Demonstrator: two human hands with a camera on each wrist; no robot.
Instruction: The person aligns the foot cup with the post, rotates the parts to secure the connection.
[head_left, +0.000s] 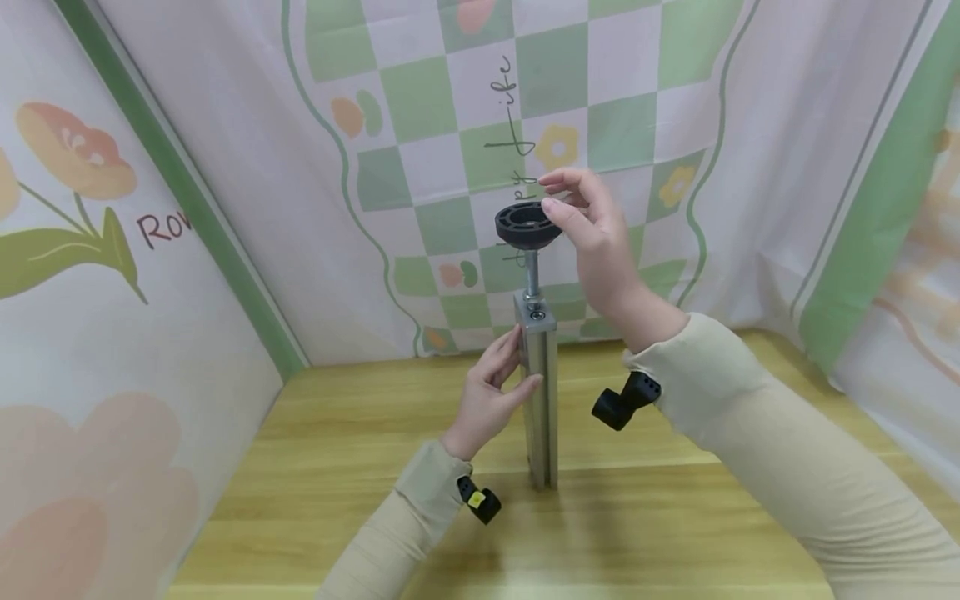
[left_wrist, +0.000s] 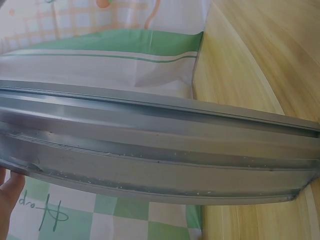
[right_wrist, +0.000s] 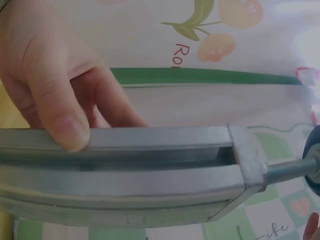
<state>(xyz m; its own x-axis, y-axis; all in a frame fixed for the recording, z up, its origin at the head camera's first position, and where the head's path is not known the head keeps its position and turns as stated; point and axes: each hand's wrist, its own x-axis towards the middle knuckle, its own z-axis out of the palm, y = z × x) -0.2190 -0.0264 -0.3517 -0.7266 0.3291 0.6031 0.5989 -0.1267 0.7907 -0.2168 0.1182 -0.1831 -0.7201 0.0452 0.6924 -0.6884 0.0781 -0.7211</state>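
Note:
A silver aluminium profile [head_left: 542, 400] stands upright on the wooden table, with an end plate [head_left: 537, 317] on top. From the plate rises a threaded rod [head_left: 532, 273] carrying a round black levelling foot [head_left: 517, 237], its ribbed side up. My left hand [head_left: 491, 396] grips the profile's upper part, thumb on one face and fingers along the side; the right wrist view shows this thumb [right_wrist: 72, 132] at the slot. At the foot's right edge is my right hand [head_left: 600, 233], thumb tip at the rim and forefinger raised apart from it. Its other fingers are partly hidden.
The wooden table [head_left: 337, 467] reaches back to a hanging cloth [head_left: 420, 108] with green checks. Printed cloth walls [head_left: 97, 333] close in the left and right sides. Black camera mounts [head_left: 626, 402] sit on both wrists.

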